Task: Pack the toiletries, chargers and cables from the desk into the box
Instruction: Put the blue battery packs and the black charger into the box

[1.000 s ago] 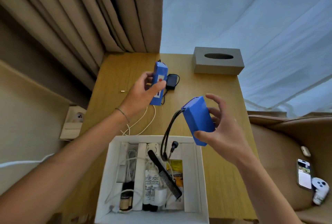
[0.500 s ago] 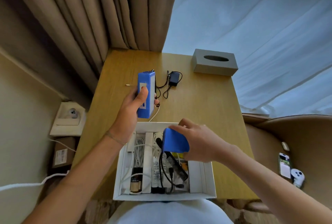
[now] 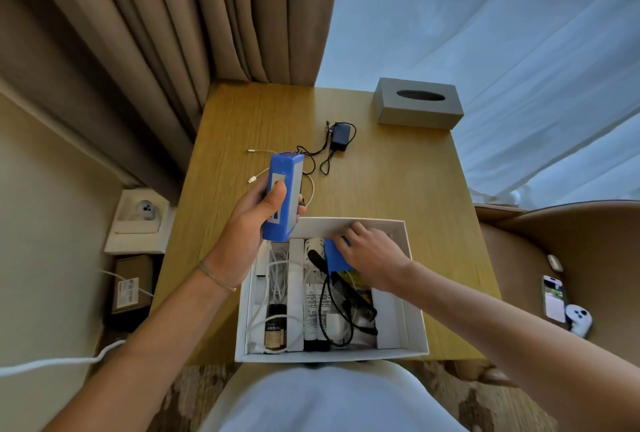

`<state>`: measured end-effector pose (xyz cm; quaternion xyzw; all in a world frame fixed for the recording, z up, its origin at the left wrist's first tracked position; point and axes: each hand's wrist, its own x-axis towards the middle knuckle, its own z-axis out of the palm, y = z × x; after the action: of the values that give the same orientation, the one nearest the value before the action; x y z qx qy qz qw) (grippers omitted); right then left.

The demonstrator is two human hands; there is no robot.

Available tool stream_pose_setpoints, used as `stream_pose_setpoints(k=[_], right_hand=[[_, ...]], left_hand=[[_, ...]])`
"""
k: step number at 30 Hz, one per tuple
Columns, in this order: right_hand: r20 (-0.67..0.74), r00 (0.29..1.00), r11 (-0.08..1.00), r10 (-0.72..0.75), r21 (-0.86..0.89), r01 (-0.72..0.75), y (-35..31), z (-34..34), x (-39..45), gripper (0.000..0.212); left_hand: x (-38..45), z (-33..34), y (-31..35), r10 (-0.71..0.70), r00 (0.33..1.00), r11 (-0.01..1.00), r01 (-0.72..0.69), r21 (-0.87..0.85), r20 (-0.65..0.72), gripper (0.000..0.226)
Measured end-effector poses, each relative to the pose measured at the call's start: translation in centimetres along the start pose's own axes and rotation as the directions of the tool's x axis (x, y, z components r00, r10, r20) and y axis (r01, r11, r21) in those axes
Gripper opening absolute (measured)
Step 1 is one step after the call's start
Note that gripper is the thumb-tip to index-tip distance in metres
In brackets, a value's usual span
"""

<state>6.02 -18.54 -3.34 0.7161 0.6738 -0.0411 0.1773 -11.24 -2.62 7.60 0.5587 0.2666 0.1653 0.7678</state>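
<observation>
Left hand wraps a blue battery pack, thumb across its labelled face, fingers curled behind; it's held upright, clear of the surface, just above the far-left corner of the white box. Right hand is down inside the box, fingers curled over a second blue pack, pushing it into the middle section near the far wall. That pack is mostly covered by the hand; only its left face shows.

Below the right hand in the box: black comb, black cable looping from the pack, white tubes, yellow packet partly hidden. Under the left wrist: white cables and a dark bottle. Label text too small to read.

Beyond the left hand on the surface: black charger with its lead, white cable partly behind the held pack. Grey tissue box sits further beyond the right hand. Phone and white controller lie on a chair well right of the right arm.
</observation>
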Motion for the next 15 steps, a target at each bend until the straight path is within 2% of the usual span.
stream_pose_setpoints(k=[3,6,8,9,10,11,12,13,14,15], right_hand=[[0.018,0.999,0.999,0.038,-0.007,-0.038,-0.5,0.8,0.0,0.073],[-0.005,0.998,0.997,0.056,0.056,-0.055,-0.5,1.1,-0.4,0.072],[0.01,0.998,0.993,0.056,0.108,-0.057,-0.2,0.1,-0.7,0.058],[0.004,0.996,0.98,0.085,0.179,-0.085,0.0,-0.7,-0.9,0.046],[-0.027,0.985,0.93,0.168,0.335,-0.15,0.2,-1.7,-1.1,0.035],[-0.042,0.949,0.778,0.313,0.584,-0.231,0.3,-3.1,-1.5,0.027],[0.028,0.9,0.476,0.436,0.841,-0.257,0.5,-5.0,-1.9,0.022],[0.133,0.881,0.094,0.455,0.976,-0.196,0.8,-6.9,-2.4,0.024],[0.191,0.893,-0.209,0.406,0.971,-0.113,1.1,-8.5,-3.0,0.032],[0.197,0.923,-0.4,0.33,0.915,-0.052,1.3,-9.9,-3.7,0.038]], left_hand=[[-0.3,-0.1,0.2,-0.053,0.999,0.998,0.053,-0.036,-0.009,0.043],[-0.4,-0.4,0.4,-0.039,0.998,0.998,0.041,-0.045,0.039,0.04],[-0.5,-0.7,0.8,-0.012,0.996,0.999,0.015,-0.031,0.093,0.041],[-0.5,-0.8,1.1,0.006,0.991,1.0,-0.005,-0.007,0.132,0.045],[-0.5,-0.9,1.3,0.025,0.986,0.999,-0.032,0.038,0.166,0.055],[-0.5,-0.9,1.5,0.047,0.98,0.993,-0.066,0.097,0.192,0.063],[-0.6,-0.9,1.6,0.078,0.976,0.979,-0.114,0.171,0.204,0.066],[-0.7,-0.7,1.7,0.116,0.969,0.951,-0.172,0.256,0.219,0.064],[-0.8,-0.3,1.6,0.148,0.96,0.913,-0.225,0.34,0.238,0.062],[-1.0,0.1,1.5,0.168,0.952,0.876,-0.263,0.404,0.257,0.063]])
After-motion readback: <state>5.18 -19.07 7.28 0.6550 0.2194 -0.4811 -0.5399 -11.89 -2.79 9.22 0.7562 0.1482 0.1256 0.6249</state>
